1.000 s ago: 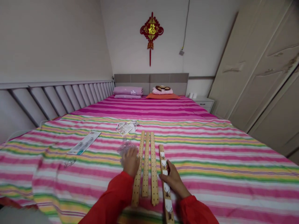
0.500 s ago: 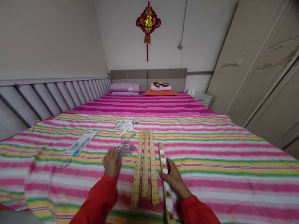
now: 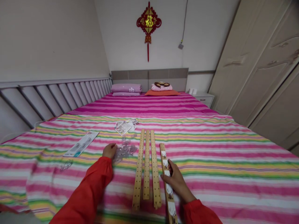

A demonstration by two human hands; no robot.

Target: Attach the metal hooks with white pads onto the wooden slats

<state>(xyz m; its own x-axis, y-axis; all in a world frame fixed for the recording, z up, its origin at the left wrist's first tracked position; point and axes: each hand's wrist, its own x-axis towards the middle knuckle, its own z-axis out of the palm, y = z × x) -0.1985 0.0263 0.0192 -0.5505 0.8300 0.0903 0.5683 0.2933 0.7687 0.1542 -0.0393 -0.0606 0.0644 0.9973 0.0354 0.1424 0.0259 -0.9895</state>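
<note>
My right hand [image 3: 175, 179] is closed around the edges of a narrow wooden strip [image 3: 163, 147] fitted with several white adhesive hooks [image 3: 169, 188]. The strip lies on the striped bedspread, its near end cut off by the bottom of the view. Left of it, three wooden strips with rows of small holes lie side by side: a left strip [image 3: 138, 174], a shorter middle strip [image 3: 146, 168] and a right strip [image 3: 155, 174]. My left hand [image 3: 109, 151] is closed, fingers curled, at the left edge of small clear plastic bags [image 3: 126, 151] of shiny bits. What it pinches is hidden.
Beyond the bags lies a pile of clear and white packaging [image 3: 126, 126]. At the left are a flat hook package [image 3: 81, 144] and a tangle of thin wire-like loops [image 3: 66, 165]. A slatted rail [image 3: 58, 96] borders the bed's left side; folded bedding [image 3: 126, 88] rests at the headboard.
My left hand has drawn back from on top of the plastic bags to their left edge, its fingers curling in. My right hand stays on the strip with hooks.
</note>
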